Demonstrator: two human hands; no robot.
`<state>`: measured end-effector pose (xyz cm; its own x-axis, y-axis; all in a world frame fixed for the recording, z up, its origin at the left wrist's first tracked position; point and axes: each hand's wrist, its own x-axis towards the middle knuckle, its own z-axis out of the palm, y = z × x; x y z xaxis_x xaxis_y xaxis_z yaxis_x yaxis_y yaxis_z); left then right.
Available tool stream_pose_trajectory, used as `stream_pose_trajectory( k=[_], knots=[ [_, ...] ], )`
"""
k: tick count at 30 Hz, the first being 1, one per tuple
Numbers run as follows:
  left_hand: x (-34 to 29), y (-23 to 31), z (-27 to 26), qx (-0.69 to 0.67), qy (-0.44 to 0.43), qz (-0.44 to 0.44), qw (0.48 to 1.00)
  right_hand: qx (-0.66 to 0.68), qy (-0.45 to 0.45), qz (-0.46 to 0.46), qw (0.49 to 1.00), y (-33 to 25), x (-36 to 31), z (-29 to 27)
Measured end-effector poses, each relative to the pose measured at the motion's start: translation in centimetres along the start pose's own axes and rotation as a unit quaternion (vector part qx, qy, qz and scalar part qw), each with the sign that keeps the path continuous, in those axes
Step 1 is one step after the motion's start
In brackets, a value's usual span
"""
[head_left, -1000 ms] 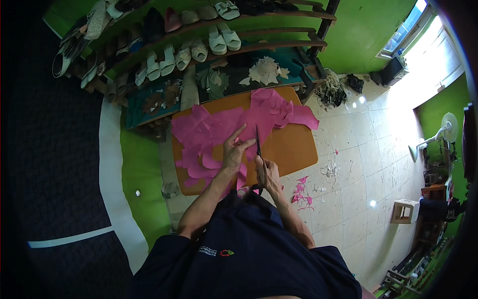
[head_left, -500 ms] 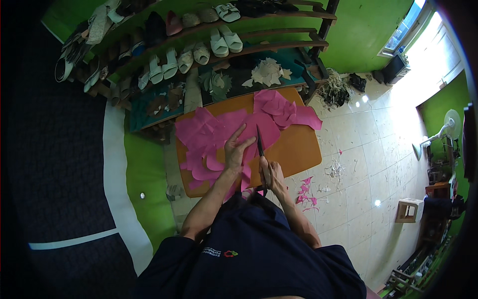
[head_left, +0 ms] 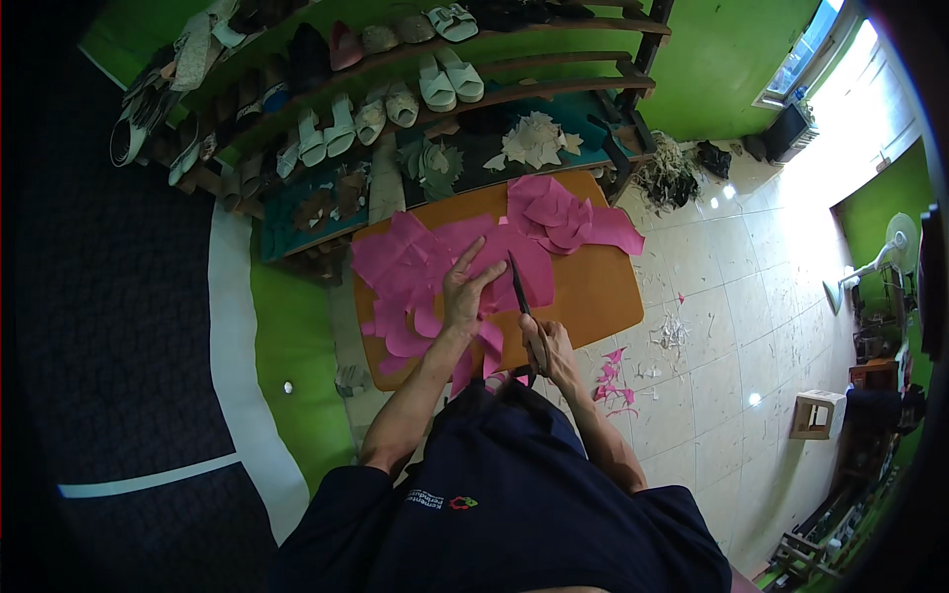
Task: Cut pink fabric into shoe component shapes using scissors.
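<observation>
– In right hand (head_left: pixel 554 352)?
– Closed around scissors (head_left: pixel 520 287), aimed across pink sheet (head_left: pixel 538 276).
– At left hand (head_left: pixel 462 298)?
– Spread against same sheet; cannot tell if pinching.
– Farther out?
– Over orange-brown table (head_left: pixel 598 296), among loose pink pieces (head_left: pixel 398 247).

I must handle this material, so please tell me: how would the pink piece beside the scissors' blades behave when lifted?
The pink piece probably flops: the pink heap beyond it bends and overlaps loosely. It looks thin, so likely light. Being flat, it should hardly roll.
</observation>
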<state>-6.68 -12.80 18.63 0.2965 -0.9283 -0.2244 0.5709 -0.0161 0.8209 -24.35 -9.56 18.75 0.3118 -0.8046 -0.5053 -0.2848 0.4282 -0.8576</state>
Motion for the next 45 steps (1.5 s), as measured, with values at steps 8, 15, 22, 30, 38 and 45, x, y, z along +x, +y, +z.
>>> stream_pose_trajectory(
  k=[8,15,22,30,38,45],
  knots=[
    [-0.8,0.0,0.0,0.05,-0.037,0.0,0.998,0.005,-0.017,-0.007,1.0,-0.3,0.6,-0.3],
    [-0.4,1.0,-0.7,0.079,-0.064,-0.009,0.995,-0.036,-0.022,-0.019,0.999,0.5,0.6,-1.0],
    [-0.6,1.1,-0.8,0.065,-0.072,-0.009,0.995,-0.001,-0.014,0.009,1.0,-0.7,-0.3,-1.0],
    [-0.3,1.8,-1.2,0.084,-0.103,-0.006,0.991,-0.055,-0.007,-0.024,0.998,-1.4,-1.0,-1.5],
    [-0.1,2.5,-1.7,0.037,-0.065,-0.049,0.996,-0.053,-0.024,-0.039,0.998,-1.2,-1.4,-2.1],
    [-0.1,1.9,-2.3,0.147,-0.1,-0.025,0.984,-0.107,-0.012,-0.078,0.991,-0.3,-0.5,-1.7]
  ],
)
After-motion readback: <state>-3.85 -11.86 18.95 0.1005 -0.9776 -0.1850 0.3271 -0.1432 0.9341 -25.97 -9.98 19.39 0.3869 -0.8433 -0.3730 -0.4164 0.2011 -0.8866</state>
